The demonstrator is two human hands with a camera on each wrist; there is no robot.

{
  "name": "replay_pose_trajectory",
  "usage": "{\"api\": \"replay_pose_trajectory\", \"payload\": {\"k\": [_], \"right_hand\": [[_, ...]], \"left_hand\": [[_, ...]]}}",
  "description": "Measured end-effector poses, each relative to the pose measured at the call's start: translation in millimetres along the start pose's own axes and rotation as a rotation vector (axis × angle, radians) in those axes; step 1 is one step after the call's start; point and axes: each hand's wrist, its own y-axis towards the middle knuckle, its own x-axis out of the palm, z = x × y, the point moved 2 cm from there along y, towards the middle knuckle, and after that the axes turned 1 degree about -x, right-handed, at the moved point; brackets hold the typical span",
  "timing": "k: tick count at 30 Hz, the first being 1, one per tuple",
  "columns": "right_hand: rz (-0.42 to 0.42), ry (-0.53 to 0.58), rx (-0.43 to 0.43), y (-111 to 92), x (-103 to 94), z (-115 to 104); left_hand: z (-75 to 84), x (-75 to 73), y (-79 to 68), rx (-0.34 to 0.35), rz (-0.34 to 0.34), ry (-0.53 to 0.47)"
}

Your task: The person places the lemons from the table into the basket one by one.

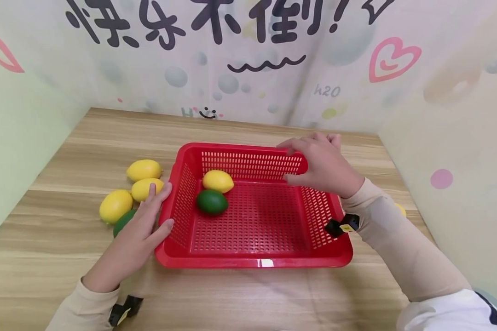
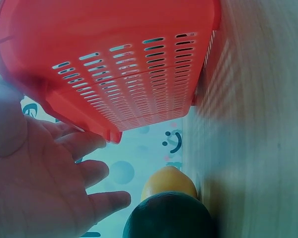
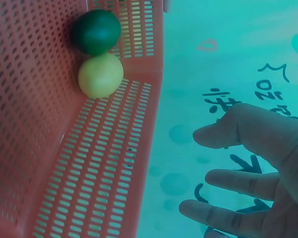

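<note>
A red plastic basket (image 1: 248, 263) with slotted walls stands on the table. Inside, at its left end, a yellow lemon (image 1: 217, 181) lies against a dark green lemon-shaped fruit (image 1: 212, 202). My left hand (image 1: 142, 234) is at the basket's left rim, its fingers extended along the outside and the thumb tip at the rim. The left wrist view shows those fingers spread beside the slotted wall. Over the back right corner of the basket hovers my right hand (image 1: 320, 161), fingers loosely bent and apart, with nothing between them.
Left of the basket lie three yellow lemons (image 1: 144, 170) and a green fruit (image 1: 124, 222) partly hidden by the left hand. Something yellow (image 1: 400, 209) peeks out behind the right forearm. A printed wall (image 1: 248, 92) borders the wooden table (image 1: 273, 294).
</note>
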Motion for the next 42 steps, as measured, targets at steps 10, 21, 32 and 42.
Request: {"api": "replay_pose_trajectory", "payload": {"k": [10, 21, 32, 42], "right_hand": [[0.033, -0.005, 0.031, -10, -6.2, 10], [0.064, -0.006, 0.067, -22, -11.4, 21], [0.110, 0.017, 0.123, -34, -12.0, 35], [0.111, 0.063, 0.148, -44, -9.8, 46]], "left_hand": [[-0.9, 0.1, 0.2, 0.004, -0.001, -0.006], [-2.4, 1.5, 1.3, 0.012, -0.004, -0.009], [-2.1, 1.6, 1.5, 0.009, -0.005, 0.000], [-2.2, 1.2, 0.9, 0.005, -0.001, 0.006]]}}
